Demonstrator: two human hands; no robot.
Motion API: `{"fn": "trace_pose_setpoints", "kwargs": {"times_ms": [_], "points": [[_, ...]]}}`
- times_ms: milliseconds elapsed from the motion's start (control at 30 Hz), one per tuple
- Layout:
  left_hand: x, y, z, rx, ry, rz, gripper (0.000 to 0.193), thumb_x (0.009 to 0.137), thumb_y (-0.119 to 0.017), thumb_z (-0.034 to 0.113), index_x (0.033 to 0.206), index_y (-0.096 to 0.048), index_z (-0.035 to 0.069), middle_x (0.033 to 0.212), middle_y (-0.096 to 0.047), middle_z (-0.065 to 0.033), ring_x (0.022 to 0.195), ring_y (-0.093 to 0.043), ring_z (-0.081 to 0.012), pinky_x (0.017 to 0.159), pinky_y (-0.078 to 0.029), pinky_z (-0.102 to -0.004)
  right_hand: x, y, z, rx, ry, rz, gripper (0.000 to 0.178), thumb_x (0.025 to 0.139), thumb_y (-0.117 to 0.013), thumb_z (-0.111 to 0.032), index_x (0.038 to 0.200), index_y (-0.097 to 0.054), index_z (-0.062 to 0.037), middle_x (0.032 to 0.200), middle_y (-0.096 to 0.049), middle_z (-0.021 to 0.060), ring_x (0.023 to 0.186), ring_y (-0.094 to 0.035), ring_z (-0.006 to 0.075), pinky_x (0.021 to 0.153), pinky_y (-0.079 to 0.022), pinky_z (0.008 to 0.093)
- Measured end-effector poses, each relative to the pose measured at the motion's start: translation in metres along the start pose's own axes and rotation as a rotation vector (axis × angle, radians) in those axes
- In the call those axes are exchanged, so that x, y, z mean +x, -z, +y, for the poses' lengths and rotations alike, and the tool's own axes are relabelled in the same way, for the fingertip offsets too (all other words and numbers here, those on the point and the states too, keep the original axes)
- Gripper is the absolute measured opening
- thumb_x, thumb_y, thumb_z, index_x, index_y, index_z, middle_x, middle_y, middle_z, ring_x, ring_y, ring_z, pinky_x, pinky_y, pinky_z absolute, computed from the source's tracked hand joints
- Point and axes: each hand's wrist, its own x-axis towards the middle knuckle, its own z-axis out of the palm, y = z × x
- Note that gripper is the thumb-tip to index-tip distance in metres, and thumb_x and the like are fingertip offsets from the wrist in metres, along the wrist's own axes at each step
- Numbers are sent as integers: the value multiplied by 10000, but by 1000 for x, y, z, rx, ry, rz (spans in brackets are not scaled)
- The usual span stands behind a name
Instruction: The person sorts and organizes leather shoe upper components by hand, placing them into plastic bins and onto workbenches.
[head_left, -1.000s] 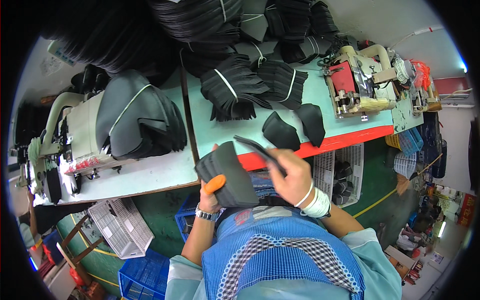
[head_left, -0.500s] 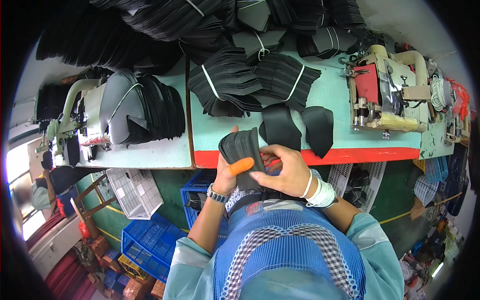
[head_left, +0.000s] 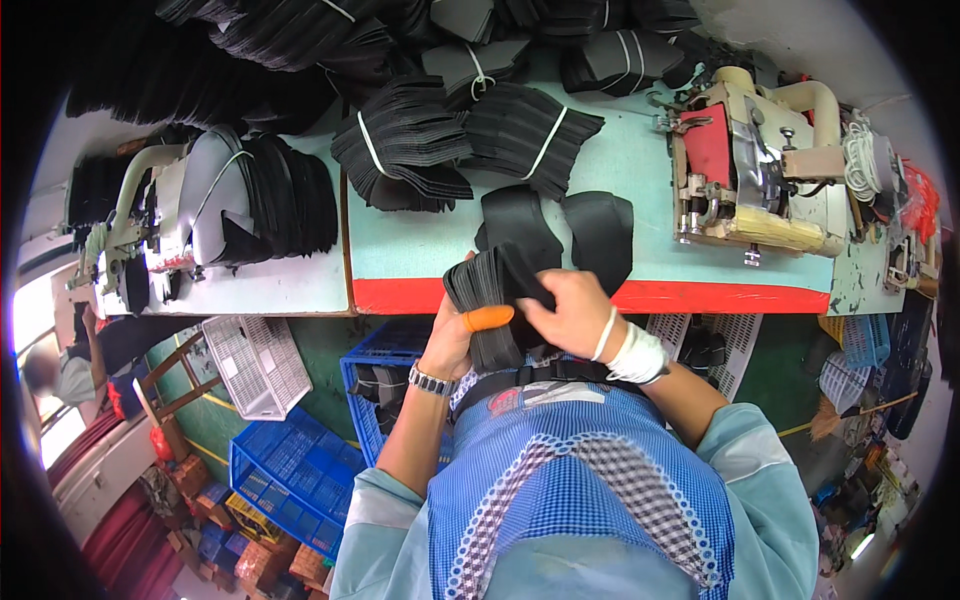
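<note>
In front of my waist, by the table's red front edge, my left hand [head_left: 448,345] grips a thick stack of black cut pieces [head_left: 475,288]. An orange finger cover [head_left: 487,319] sits on its thumb, which presses across the stack. My right hand [head_left: 572,312] pinches black pieces at the stack's right side, and they bend away from the rest. How many it holds I cannot tell. White cord is wound round my right wrist. Just beyond the hands, a wide black piece [head_left: 520,228] and a second black piece [head_left: 602,240] lie on the table.
Tied black bundles [head_left: 402,145] are heaped at the back of the pale green table [head_left: 690,268]. A sewing machine [head_left: 760,165] stands at right; another machine [head_left: 150,215] is at left beside a tied stack. Blue crates [head_left: 290,475] and a white basket [head_left: 262,368] stand below.
My right hand has moved slightly right, and black pieces now splay away from the stack between the hands. The view has shifted, so the table appears higher and further left.
</note>
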Motion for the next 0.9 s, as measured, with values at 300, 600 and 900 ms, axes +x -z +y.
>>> {"fn": "trace_pose_setpoints", "kwargs": {"times_ms": [300, 600, 900], "points": [[18, 20, -9, -177, -87, -184, 373, 793, -576, 57, 1145, -489, -32, 1073, -588, -144, 964, -587, -204, 828, -493, -332, -6, -5, 63, -723, 23, 647, 552, 641, -641, -144, 1138, -458, 14, 1020, -448, 185, 967, -442, 357, 800, -362, 422], [49, 40, -18, -35, -64, -112, 291, 801, -559, 54, 1080, -498, -8, 946, -605, -122, 830, -629, -220, 714, -540, -343, 17, -54, 63, -760, 198, 315, 612, 640, -589, -35, 1233, -435, -34, 1063, -488, 221, 1003, -466, 354, 823, -399, 408], [21, 71, -1, -60, -78, -175, 359, 823, -600, 129, 1132, -483, -11, 1058, -590, -145, 882, -604, -183, 738, -518, -305, 5, -68, 31, -596, 327, 503, 461, 709, -584, -13, 1162, -500, -15, 1110, -485, 236, 1055, -479, 371, 904, -397, 409]]}}
